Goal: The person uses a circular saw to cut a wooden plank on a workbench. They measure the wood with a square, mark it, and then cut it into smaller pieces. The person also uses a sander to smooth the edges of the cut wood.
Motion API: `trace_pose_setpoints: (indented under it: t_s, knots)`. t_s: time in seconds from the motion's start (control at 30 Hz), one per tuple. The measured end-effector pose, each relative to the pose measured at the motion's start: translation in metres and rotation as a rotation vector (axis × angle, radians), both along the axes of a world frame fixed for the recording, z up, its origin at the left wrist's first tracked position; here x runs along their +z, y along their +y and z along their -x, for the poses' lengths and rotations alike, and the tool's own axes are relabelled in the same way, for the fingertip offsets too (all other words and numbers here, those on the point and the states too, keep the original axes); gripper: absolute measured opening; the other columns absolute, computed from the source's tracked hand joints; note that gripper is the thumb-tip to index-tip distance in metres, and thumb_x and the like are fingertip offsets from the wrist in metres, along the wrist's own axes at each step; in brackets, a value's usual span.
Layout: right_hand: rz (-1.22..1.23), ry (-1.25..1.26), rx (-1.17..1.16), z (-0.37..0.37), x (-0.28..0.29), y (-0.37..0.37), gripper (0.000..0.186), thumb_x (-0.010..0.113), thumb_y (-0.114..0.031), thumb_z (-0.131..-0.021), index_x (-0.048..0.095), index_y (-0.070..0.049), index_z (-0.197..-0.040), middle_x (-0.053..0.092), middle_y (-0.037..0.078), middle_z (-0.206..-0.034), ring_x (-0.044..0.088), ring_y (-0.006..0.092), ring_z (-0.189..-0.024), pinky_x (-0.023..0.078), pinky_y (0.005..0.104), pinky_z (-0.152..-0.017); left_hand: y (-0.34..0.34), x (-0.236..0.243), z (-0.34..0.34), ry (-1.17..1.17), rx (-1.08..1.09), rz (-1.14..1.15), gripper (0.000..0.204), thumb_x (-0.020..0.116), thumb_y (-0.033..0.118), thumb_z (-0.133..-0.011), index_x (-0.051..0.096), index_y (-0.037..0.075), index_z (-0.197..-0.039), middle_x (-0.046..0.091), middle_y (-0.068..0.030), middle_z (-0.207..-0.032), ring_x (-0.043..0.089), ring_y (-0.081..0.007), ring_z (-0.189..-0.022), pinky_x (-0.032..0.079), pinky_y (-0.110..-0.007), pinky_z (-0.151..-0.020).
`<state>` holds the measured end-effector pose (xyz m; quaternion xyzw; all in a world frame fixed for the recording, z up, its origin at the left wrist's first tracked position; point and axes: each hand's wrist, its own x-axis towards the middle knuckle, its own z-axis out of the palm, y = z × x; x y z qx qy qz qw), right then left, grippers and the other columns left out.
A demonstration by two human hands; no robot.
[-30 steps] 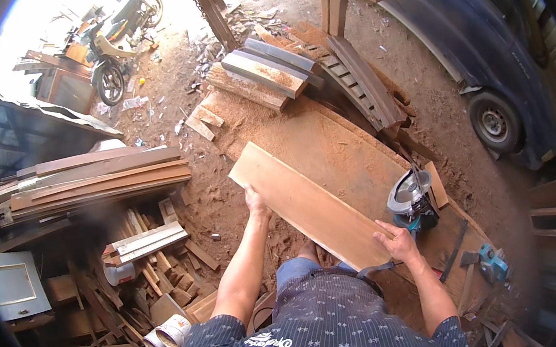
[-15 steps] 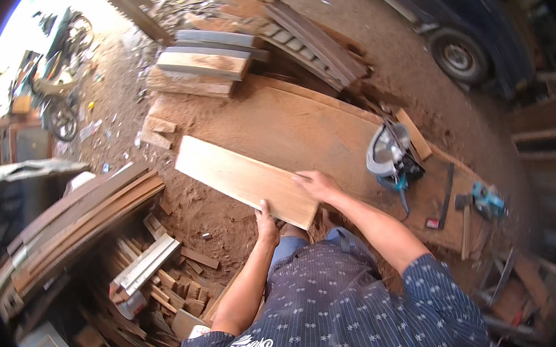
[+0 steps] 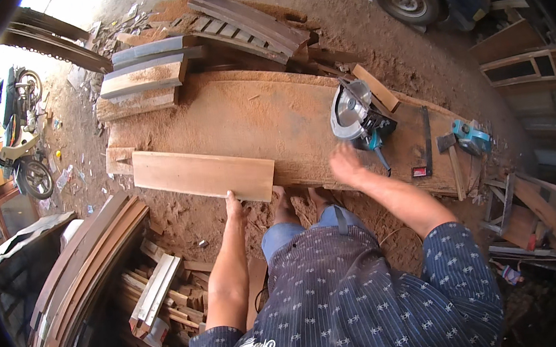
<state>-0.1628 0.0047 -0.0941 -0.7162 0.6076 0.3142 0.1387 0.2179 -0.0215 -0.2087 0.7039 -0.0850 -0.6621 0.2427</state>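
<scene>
The right hand (image 3: 347, 165) has been taken off the plank (image 3: 203, 172) and brought near the circular saw (image 3: 356, 114); how widely it is spread cannot be told. The plank is gripped at its near edge by the left hand (image 3: 234, 208), over the dusty worktop's (image 3: 239, 114) left front.

Board (image 3: 204, 175) pale tan; shirt (image 3: 343, 294) navy, pinstriped, white motifs; saw (image 3: 352, 109) silver, teal, black.

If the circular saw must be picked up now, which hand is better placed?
Probably the right hand: it is close to the circular saw and seems to hold nothing. The left hand is farther away and holds the near edge of the pale board.
</scene>
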Motion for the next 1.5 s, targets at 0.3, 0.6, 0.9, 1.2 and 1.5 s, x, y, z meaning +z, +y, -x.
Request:
trace_pose_setpoints:
  t_s: [0.3, 0.6, 0.9, 1.2, 1.5]
  knots:
    - [0.028, 0.189, 0.005, 0.112, -0.149, -0.001, 0.033, 0.052, -0.016, -0.093, 0.067, -0.007, -0.121, 0.06, 0.013, -0.135, 0.058, 0.027, -0.122, 0.047, 0.0431, -0.098, 0.062, 0.046, -0.037, -0.077, -0.165, -0.014, 0.058, 0.054, 0.044, -0.1, 0.046, 0.005, -0.142, 0.059, -0.0154, -0.131, 0.065, -0.0249, -0.102, 0.054, -0.04, -0.086]
    - [0.172, -0.215, -0.535, 0.145, 0.149, -0.051, 0.047, 0.059, -0.019, -0.09, 0.053, -0.005, -0.135, 0.067, 0.021, -0.116, 0.065, 0.0345, -0.11, 0.052, 0.0453, -0.094, 0.165, 0.052, -0.056, -0.379, -0.163, 0.002, 0.05, 0.057, 0.04, -0.1, 0.054, 0.005, -0.136, 0.065, -0.0077, -0.117, 0.066, -0.0177, -0.085, 0.052, -0.03, -0.07]
    - [0.228, -1.388, -1.155, 0.094, 0.265, 0.057, 0.027, 0.072, -0.013, -0.079, 0.066, -0.004, -0.104, 0.063, 0.002, -0.077, 0.055, 0.0096, -0.058, 0.049, 0.0264, -0.054, 0.131, 0.122, 0.056, 0.014, -0.179, 0.282, 0.054, 0.053, 0.044, -0.101, 0.054, 0.001, -0.134, 0.066, -0.0155, -0.117, 0.066, -0.0215, -0.096, 0.054, -0.035, -0.084]
    - [0.082, -1.373, -0.756, -0.045, 0.195, 0.129, 0.039, 0.068, -0.024, -0.079, 0.067, 0.003, -0.107, 0.072, 0.021, -0.088, 0.071, 0.0294, -0.085, 0.054, 0.0387, -0.078, 0.123, 0.166, 0.046, -0.066, -0.395, 0.347, 0.035, 0.058, 0.033, -0.101, 0.058, 0.0, -0.113, 0.065, -0.0059, -0.086, 0.065, -0.0146, -0.075, 0.054, -0.028, -0.068]
    - [-0.088, -1.381, -0.443, -0.089, 0.186, 0.135, 0.043, 0.07, -0.014, -0.075, 0.062, 0.004, -0.113, 0.069, 0.024, -0.093, 0.07, 0.0343, -0.084, 0.054, 0.0384, -0.076, 0.174, 0.139, -0.012, 0.175, -0.208, 0.177, 0.024, 0.065, 0.027, -0.097, 0.062, 0.004, -0.103, 0.066, -0.0059, -0.093, 0.065, -0.017, -0.082, 0.055, -0.031, -0.077]
